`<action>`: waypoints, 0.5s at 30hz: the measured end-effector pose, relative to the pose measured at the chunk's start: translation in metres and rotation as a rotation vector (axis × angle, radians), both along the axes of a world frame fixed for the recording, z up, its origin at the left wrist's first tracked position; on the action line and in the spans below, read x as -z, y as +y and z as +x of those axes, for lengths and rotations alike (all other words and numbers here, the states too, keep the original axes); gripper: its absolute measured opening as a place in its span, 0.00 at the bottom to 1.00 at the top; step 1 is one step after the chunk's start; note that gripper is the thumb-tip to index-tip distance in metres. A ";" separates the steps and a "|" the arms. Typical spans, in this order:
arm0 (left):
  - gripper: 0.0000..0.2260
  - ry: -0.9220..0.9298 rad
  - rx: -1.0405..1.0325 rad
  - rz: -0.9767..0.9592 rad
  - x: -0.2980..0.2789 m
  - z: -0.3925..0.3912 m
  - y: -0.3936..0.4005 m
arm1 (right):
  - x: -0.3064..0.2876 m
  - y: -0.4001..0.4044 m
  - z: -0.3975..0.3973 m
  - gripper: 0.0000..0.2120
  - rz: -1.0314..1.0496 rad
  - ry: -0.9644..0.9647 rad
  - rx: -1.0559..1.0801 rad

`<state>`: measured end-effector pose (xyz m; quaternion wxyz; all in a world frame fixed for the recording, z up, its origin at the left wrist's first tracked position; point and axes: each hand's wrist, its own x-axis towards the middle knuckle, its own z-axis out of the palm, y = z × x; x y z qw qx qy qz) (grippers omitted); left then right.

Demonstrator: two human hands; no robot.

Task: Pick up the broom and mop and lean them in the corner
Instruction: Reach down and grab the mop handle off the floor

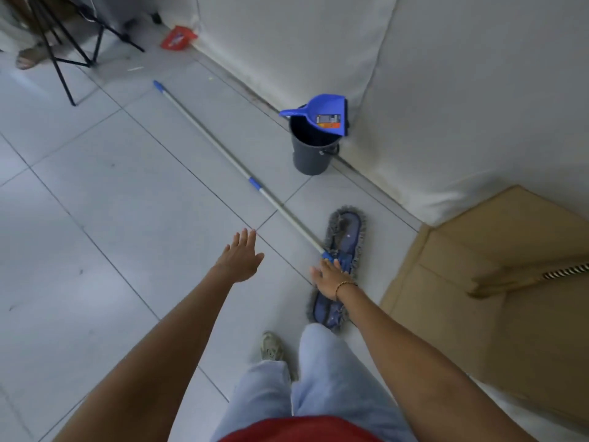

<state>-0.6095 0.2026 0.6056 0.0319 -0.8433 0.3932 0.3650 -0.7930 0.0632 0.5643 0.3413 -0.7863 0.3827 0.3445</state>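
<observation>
Across the tiled floor [95, 193], under a white draped wall [446, 90], the mop [342, 260] lies flat. Its long handle [207, 135] runs from the head at near right out to a blue tip at far left. At right, the broom [510, 280] rests on a sheet of cardboard [446, 314], its bristles toward the mop, only part of its striped handle in view. A dark bucket [314, 151] stands by the wall with a blue dustpan [325, 113] across its rim.

Both arms reach forward and down. The right hand [328, 277] is over the mop head, just below the joint where the handle meets it, fingers [334, 266] spread and gripping nothing; whether it touches the cloth I cannot tell. The left hand [240, 258] hovers over bare tile, left of the handle, open and empty.

Since the handle slants away to the far left, the right hand is nearer its lower end and seems likelier to grasp there, with the left taking it farther up.
</observation>
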 end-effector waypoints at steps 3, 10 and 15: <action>0.30 0.017 -0.016 0.006 -0.006 0.042 -0.002 | -0.008 -0.008 0.043 0.31 -0.014 -0.040 -0.006; 0.31 0.044 0.001 0.001 -0.007 0.134 -0.034 | -0.002 -0.039 0.144 0.32 -0.041 -0.045 -0.024; 0.29 0.089 -0.087 0.011 -0.013 0.233 -0.069 | 0.012 -0.074 0.232 0.32 0.004 -0.063 0.033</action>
